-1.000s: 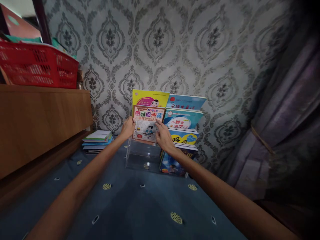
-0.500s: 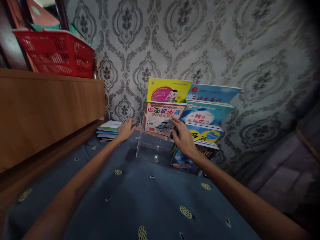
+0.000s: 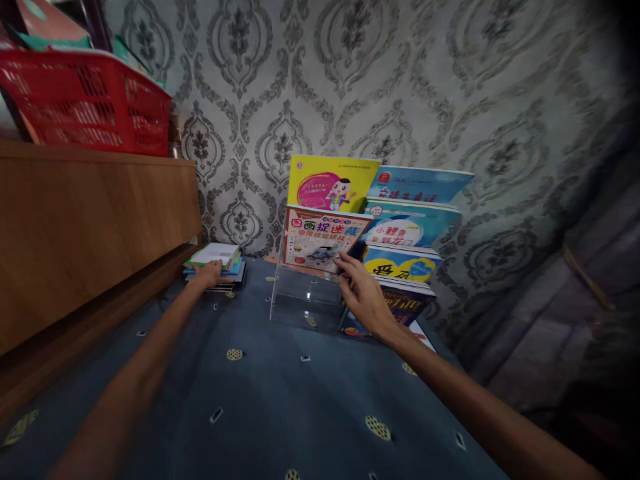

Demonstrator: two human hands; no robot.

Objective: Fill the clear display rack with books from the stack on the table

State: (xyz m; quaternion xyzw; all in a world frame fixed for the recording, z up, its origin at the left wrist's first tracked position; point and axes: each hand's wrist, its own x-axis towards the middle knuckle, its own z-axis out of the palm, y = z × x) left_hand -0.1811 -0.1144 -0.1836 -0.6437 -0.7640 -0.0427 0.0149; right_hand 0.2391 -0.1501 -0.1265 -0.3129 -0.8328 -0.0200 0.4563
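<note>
My left hand is at the front edge of a low stack of books, its fingers closed around the upper ones; part of the grip is hidden. My right hand rests its outstretched fingertips against the lower right corner of a brown-bordered picture book. That book leans in a clear stepped rack, in front of a taller yellow book. Beside it on the right, blue and teal books stand in tiers, with a dark-covered book lowest, partly behind my right hand.
A wooden cabinet runs along the left, with a red plastic basket on top. Patterned wallpaper is behind the rack. Dark blue cloth with yellow motifs lies beneath everything. Greyish fabric hangs at the right.
My left hand has moved left, from beside the rack to the stack of books. My right hand stays at the brown-bordered book, its fingers slightly lower on it. The view has shifted a little.
</note>
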